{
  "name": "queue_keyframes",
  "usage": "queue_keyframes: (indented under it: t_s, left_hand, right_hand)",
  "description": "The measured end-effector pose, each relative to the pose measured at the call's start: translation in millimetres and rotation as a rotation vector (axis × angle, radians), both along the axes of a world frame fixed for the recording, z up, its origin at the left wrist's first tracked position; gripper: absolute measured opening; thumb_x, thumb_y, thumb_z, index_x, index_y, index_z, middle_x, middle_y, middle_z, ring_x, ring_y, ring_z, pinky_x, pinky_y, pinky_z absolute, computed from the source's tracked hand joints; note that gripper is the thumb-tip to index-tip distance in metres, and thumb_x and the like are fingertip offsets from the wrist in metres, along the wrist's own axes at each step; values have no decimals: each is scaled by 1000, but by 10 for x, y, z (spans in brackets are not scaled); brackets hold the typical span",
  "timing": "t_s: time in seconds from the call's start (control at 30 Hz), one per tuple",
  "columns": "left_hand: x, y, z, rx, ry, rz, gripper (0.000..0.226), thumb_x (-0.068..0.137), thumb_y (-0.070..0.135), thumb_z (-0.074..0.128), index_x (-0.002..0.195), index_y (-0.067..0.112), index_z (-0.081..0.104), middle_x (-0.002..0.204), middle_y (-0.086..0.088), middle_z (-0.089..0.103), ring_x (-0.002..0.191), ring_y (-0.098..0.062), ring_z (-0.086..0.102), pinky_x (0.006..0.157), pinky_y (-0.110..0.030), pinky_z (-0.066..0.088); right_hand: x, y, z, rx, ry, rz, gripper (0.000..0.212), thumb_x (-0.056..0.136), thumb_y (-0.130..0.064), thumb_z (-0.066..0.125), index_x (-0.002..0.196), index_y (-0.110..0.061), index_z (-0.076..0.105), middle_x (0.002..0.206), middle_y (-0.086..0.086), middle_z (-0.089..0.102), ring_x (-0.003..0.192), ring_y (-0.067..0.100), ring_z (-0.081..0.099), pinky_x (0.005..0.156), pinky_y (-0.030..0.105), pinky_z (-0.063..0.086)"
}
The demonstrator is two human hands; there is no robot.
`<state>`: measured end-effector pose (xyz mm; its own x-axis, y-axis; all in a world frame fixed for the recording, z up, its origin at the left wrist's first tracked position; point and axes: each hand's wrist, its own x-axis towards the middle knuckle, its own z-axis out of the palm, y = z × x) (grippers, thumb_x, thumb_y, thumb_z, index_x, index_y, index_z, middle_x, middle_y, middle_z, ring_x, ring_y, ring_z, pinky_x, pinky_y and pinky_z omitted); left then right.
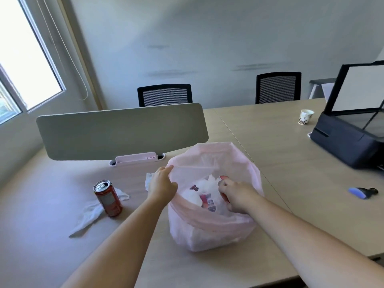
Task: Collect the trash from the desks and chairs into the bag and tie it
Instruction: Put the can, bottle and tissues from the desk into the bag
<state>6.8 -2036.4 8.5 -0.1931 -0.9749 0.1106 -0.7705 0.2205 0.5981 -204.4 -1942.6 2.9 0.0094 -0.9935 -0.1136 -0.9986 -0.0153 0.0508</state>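
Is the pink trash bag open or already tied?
Open. The left hand holds the pink trash bag by its rim, and the right hand reaches inside.

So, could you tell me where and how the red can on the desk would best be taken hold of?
Grip the red can around its middle, coming from the right side, probably with the left hand, which is nearest. It stands upright, tilted slightly in this view, with its sides clear; the crumpled tissue lies at its base on the left and behind.

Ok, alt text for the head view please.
A person's left hand holds open a pink trash bag on a desk while the right hand pushes trash inside. A red can and crumpled tissue wait at left; a paper cup stands far right.
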Motion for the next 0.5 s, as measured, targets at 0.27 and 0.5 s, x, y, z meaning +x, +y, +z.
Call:
queue_keyframes:
  t_s: [0.27,0.5]
  left_hand:
    - [151,22,17,80,-9,-181,57,78,13,55,129,39,49,131,3,45,108,-13,42,82,-25,39]
    - [734,14,219,-143,33,17,8,83,25,49,90,27,48,89,14,59,81,-18,55,60,-30,38]
  right_hand:
    - [199,-308,330,108,-3,-77,21,83,-14,50,99,-19,62,102,0,64,83,21,61,59,27,41]
    - [969,-758,547,-78,-324,74,17,81,-14,44,82,-23,58,84,2,66,76,24,63,64,32,49]
